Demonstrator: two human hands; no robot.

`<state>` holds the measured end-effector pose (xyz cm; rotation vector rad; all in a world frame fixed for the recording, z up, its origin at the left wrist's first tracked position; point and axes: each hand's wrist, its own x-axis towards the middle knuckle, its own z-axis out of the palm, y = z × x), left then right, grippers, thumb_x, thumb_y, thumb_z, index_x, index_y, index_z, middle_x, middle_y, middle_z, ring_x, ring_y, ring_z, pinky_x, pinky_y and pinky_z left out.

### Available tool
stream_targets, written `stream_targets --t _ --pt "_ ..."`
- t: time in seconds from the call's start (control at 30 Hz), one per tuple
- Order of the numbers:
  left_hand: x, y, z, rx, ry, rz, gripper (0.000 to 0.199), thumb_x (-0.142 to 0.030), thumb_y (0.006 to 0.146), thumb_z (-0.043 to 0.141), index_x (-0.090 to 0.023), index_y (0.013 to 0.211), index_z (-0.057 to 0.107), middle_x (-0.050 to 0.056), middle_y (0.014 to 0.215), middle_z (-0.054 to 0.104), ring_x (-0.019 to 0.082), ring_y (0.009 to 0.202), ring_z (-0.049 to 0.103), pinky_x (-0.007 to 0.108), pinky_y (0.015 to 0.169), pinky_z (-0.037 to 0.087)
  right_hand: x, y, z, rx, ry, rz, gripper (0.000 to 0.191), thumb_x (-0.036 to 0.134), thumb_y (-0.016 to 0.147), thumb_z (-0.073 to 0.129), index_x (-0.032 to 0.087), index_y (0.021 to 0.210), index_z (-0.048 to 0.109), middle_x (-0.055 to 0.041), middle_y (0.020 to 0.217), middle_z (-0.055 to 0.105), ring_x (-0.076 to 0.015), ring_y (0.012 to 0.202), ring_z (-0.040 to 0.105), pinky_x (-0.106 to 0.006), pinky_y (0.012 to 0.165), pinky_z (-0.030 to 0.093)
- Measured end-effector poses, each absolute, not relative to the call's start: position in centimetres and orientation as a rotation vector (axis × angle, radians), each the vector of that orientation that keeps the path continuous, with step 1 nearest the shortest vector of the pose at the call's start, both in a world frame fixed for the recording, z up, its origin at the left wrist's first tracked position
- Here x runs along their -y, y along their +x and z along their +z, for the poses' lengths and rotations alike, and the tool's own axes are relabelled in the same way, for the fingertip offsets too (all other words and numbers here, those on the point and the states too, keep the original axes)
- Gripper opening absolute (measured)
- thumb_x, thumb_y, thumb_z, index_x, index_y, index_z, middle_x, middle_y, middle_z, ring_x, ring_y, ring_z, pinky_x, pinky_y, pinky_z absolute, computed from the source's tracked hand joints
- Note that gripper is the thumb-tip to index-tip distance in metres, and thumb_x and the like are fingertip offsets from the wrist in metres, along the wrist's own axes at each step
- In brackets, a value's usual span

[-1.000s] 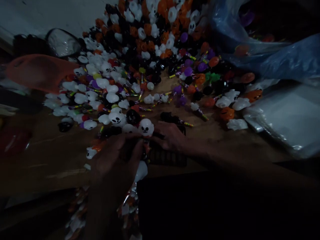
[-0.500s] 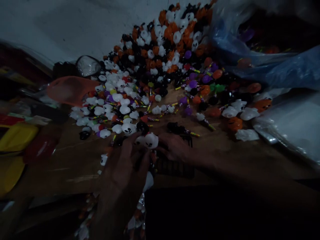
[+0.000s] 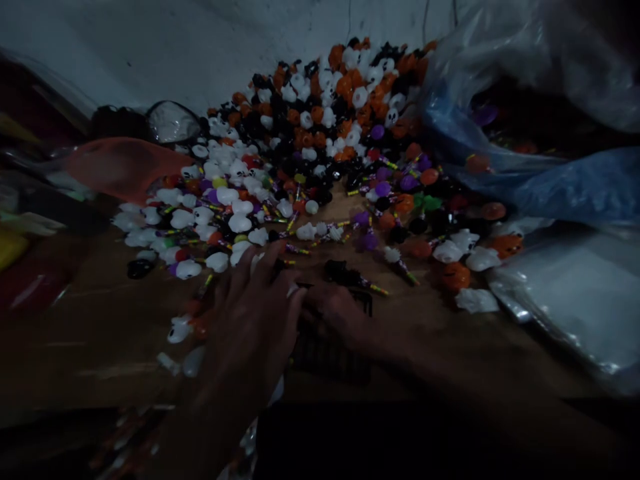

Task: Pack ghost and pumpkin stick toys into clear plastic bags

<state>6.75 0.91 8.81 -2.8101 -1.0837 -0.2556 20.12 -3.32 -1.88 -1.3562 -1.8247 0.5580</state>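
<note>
My left hand (image 3: 250,320) reaches over the near edge of a heap of small toy figures, its fingers stretched out and apart. White heart-shaped pieces (image 3: 217,261) lie just beyond its fingertips, partly covered by them. Close to its thumb, my right hand (image 3: 337,310) is curled, fingers pressed together above a dark slotted tray (image 3: 335,353). What those fingers hold, if anything, is hidden in shadow. A black figure on a yellow-beaded stick (image 3: 350,275) lies behind the right hand. Left of my left wrist is a white ghost-faced figure (image 3: 179,330).
A tall pile of orange, black and white figures (image 3: 345,87) leans against the wall. A blue plastic bag (image 3: 575,187) and a clear bag (image 3: 565,293) occupy the right. An orange bag (image 3: 130,167) and a red container (image 3: 35,287) are at left.
The white ghost-faced figures held between my hands no longer show there. My left hand has moved forward and spread its fingers. The view has shifted slightly.
</note>
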Motion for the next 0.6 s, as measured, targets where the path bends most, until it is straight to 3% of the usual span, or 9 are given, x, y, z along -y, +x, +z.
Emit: stream_targets --t 0.13,0.27,0.4,0.6 --pt "-1.0 6.2 7.5 1.076 -2.853 -0.47 0.025 -0.03 0.09 0.044 -0.02 0.105 0.061 0.008 0.146 0.041 0.032 0.135 0.035 0.054 0.102 0.041 3.5 20.2 -2.5 1.839 -1.355 0.499 0.011 0.016 0.087 0.052 0.015 0.084 0.063 -0.0063 0.083 0.067 -0.0157 0.073 0.061 -0.024 0.067 0.043" --pt "-0.6 6.2 6.8 1.1 -2.855 -0.559 0.023 -0.027 0.089 0.045 -0.018 0.098 0.064 0.01 0.145 0.042 0.033 0.134 0.037 0.058 0.1 0.042 3.7 20.3 -2.9 1.951 -1.233 0.463 0.014 0.017 0.088 0.048 0.015 0.091 0.062 -0.0079 0.089 0.066 -0.0169 0.081 0.059 -0.026 0.073 0.045" --pt "-0.2 6.1 6.1 1.214 -2.78 -0.651 0.024 -0.025 0.089 0.044 -0.019 0.097 0.065 0.009 0.146 0.041 0.028 0.134 0.038 0.054 0.102 0.044 3.7 19.9 -3.4 1.837 -1.335 0.528 0.017 0.018 0.084 0.047 0.017 0.087 0.063 -0.0056 0.083 0.067 -0.0159 0.072 0.059 -0.025 0.069 0.047" --pt "0.7 6.2 6.2 1.357 -2.872 -0.443 0.028 -0.027 0.083 0.051 -0.023 0.107 0.064 0.003 0.151 0.03 0.028 0.14 0.027 0.058 0.11 0.031 3.8 19.3 -3.1 1.68 -1.351 0.612 0.025 0.019 0.077 0.046 0.017 0.092 0.067 -0.0083 0.087 0.07 -0.0194 0.076 0.062 -0.03 0.075 0.051"
